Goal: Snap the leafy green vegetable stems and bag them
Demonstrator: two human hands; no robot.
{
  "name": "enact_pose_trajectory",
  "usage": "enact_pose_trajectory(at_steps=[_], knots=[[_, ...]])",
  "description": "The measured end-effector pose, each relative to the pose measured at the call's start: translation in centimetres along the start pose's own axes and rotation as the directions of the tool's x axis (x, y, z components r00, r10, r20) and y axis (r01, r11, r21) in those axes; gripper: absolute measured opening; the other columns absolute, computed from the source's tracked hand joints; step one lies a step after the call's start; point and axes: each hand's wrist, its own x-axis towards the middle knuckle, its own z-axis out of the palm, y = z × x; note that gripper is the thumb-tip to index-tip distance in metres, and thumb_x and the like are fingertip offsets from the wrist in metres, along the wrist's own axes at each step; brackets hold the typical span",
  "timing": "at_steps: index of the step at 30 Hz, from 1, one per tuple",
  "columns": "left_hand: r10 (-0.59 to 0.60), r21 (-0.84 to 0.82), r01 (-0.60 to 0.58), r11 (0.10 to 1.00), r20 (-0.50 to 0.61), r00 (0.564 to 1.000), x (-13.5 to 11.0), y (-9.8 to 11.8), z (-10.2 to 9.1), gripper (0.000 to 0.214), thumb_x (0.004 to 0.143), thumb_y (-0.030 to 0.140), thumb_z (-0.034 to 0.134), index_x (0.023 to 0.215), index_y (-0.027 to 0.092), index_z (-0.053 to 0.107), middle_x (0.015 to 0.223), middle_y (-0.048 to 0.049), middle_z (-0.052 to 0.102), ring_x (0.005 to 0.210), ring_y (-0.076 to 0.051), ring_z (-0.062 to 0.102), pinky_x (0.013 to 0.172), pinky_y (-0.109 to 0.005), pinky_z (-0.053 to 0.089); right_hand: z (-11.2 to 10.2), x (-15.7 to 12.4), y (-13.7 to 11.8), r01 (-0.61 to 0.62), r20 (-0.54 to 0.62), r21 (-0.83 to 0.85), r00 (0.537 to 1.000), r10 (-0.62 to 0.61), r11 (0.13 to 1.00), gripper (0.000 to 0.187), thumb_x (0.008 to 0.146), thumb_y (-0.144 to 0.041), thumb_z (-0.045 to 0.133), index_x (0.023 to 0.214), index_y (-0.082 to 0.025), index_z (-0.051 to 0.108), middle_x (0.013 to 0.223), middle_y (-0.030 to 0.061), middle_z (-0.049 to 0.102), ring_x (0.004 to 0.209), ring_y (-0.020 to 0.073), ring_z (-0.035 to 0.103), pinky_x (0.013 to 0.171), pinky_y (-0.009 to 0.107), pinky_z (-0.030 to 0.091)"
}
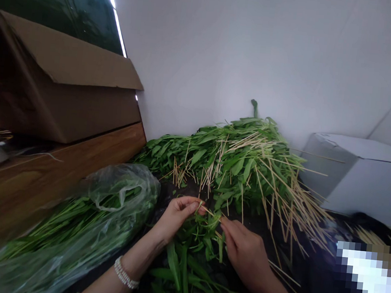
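Observation:
My left hand (pixel 179 213), with a pale beaded bracelet at the wrist, pinches a green stem at the left end of a thin wooden skewer (pixel 208 210). My right hand (pixel 246 249) is closed around the skewer's other end, with greens at its fingertips. Leafy green stems (pixel 204 235) hang between and below both hands. More loose long-leaved greens (pixel 184 267) lie beneath, close to me. Just beyond the hands is a large heap of skewered greens (pixel 238 162), its bare skewer ends sticking out to the front and right.
A clear plastic bag (pixel 115 226) of long greens lies at the left. Behind it, an open cardboard box (pixel 91 109) rests on a wooden surface (pixel 119 146). At the right stands a white box (pixel 368 181). A pale wall (pixel 225 52) rises behind the heap.

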Motion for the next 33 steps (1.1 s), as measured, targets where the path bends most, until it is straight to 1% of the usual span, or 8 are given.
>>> enact_pose_trajectory(at_steps=[6,11,19,24,29,31,33], knots=[[0.013,0.011,-0.013,1.000,0.003,1.000,0.00,0.09,0.03,0.028,0.074,0.036,0.075,0.091,0.013,0.073,0.079,-0.0073,0.075,0.075,-0.018,0.068,0.080,-0.029,0.049,0.01,-0.01,0.07,-0.006,0.010,0.002,1.000,0.006,1.000,0.029,0.097,-0.019,0.036,0.111,-0.017,0.061,0.078,0.0037,0.065,0.070,0.0140,0.065,0.066,0.024,0.047],[0.021,0.029,-0.021,0.999,-0.017,1.000,-0.04,0.15,0.13,0.028,0.073,0.035,0.076,0.089,0.013,0.073,0.078,-0.0073,0.075,0.075,-0.018,0.068,0.080,-0.030,0.050,0.08,-0.07,0.04,-0.011,0.008,-0.020,1.000,0.011,1.000,0.030,0.096,-0.020,0.036,0.109,-0.018,0.063,0.078,0.0041,0.066,0.071,0.0139,0.065,0.064,0.023,0.048],[0.087,0.140,-0.080,0.987,-0.042,0.995,0.08,0.17,0.06,0.025,0.072,0.036,0.076,0.085,0.015,0.075,0.076,-0.0062,0.075,0.075,-0.020,0.069,0.079,-0.031,0.051,0.16,-0.07,-0.15,-0.016,0.016,-0.019,1.000,0.017,1.000,0.030,0.096,-0.019,0.035,0.108,-0.018,0.063,0.075,0.0037,0.065,0.066,0.0133,0.064,0.063,0.022,0.047],[0.126,0.235,-0.110,0.966,-0.051,0.991,0.09,-0.11,0.17,0.023,0.073,0.035,0.075,0.083,0.015,0.075,0.076,-0.0070,0.076,0.076,-0.021,0.069,0.077,-0.029,0.051,0.49,-0.27,-0.17,-0.040,0.028,-0.004,0.999,0.040,0.999,0.030,0.096,-0.019,0.035,0.108,-0.018,0.062,0.077,0.0038,0.065,0.071,0.0140,0.065,0.065,0.022,0.048],[0.114,0.194,-0.104,0.975,-0.037,0.993,0.03,0.09,0.33,0.029,0.073,0.035,0.075,0.094,0.016,0.073,0.080,-0.0064,0.076,0.077,-0.020,0.068,0.076,-0.028,0.050,0.58,-0.30,0.02,-0.048,0.021,0.038,0.999,0.047,0.998,0.028,0.097,-0.020,0.036,0.108,-0.019,0.062,0.078,0.0036,0.065,0.072,0.0142,0.066,0.067,0.023,0.048],[0.101,0.184,-0.091,0.979,-0.044,0.994,0.01,0.18,0.32,0.027,0.072,0.036,0.075,0.090,0.015,0.073,0.079,-0.0063,0.075,0.076,-0.019,0.067,0.076,-0.028,0.049,0.54,-0.27,0.03,-0.045,0.016,0.041,0.999,0.044,0.998,0.028,0.097,-0.019,0.036,0.107,-0.019,0.062,0.078,0.0036,0.065,0.071,0.0139,0.065,0.067,0.023,0.048],[0.084,0.185,-0.074,0.980,-0.045,0.995,0.00,0.14,0.28,0.024,0.072,0.036,0.076,0.081,0.014,0.073,0.077,-0.0061,0.074,0.073,-0.018,0.066,0.074,-0.027,0.048,0.53,-0.25,0.01,-0.040,0.008,0.045,0.999,0.039,0.998,0.028,0.097,-0.019,0.036,0.106,-0.019,0.062,0.079,0.0039,0.065,0.071,0.0140,0.065,0.068,0.024,0.049]])
